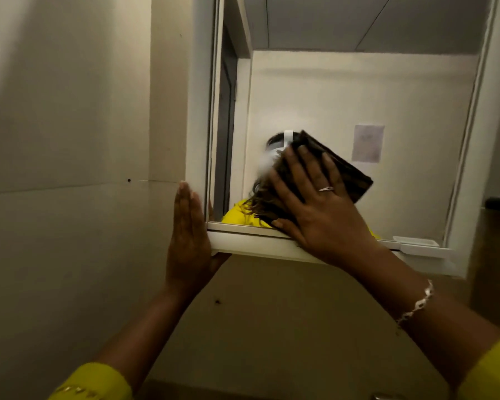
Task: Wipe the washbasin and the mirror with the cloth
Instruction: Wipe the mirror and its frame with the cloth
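Mirror (358,111) in white frame (198,111), mounted on beige wall (70,111); tilted in view through camera angle. Washbasin not in view.

Right hand (321,203) spread flat, fingers (308,163) extended and apart, pressing dark brown cloth (350,174) against the glass in the lower left part of the mirror. Cloth folded flat, trapped between palm and glass, projecting beyond the fingertips toward upper right. Heel of the hand overlapping the bottom rail of the frame. Ring (326,189) on one finger; chain bracelet (416,304) at the wrist.

Left hand (188,238) open, fingers straight and together, laid edge-on against the lower left corner of the frame, thumb tucked under the bottom rail. Nothing held; bracing contact only.

Yellow sleeves (491,370) at both forearms, near edge of view.

Reflection showing pale wall, ceiling, a door edge at left and a paper notice (368,143) to the right of the cloth. Small white tray (416,242) on the bottom rail at lower right, well apart from the cloth.
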Motion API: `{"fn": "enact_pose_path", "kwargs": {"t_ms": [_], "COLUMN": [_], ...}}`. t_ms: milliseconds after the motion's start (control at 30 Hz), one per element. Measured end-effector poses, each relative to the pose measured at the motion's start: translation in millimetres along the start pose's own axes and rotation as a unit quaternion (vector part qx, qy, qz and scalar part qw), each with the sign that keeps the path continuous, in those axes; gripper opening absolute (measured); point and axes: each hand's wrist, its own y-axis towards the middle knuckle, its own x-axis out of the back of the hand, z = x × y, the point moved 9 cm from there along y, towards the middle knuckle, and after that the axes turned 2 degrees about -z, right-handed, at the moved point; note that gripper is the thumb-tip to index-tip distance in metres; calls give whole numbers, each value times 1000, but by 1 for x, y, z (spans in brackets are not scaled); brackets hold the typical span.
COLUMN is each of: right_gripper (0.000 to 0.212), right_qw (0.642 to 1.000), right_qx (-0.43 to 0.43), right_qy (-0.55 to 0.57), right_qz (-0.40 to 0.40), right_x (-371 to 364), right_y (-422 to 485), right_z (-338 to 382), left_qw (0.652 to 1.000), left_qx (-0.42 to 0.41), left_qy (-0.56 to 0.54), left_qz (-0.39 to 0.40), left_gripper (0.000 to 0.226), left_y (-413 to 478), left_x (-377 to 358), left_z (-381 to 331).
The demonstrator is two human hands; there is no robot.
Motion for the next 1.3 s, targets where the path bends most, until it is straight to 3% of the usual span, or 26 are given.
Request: {"fn": "enact_pose_path", "kwargs": {"t_ms": [300,667,1000,1300], "right_gripper": [68,60,56,56], "right_qw": [992,968,955,940], "right_qx": [120,246,294,334], "right_qy": [-7,-5,-18,-37], "right_qz": [26,49,30,61], "right_x": [-9,-17,-10,-5], "right_y": [58,36,4,-36], "right_z": [58,78,48,-3], "left_qw": [1000,1000,994,992], "left_qx": [15,3,-45,-106], "left_qy": [-26,-19,99,72], "left_qz": [-2,-10,1,8], "left_gripper": [106,108,90,86], "left_y": [-3,-5,-9,-13], "left_x": [0,2,-3,-17], "left_z": [0,0,-17,-57]}}
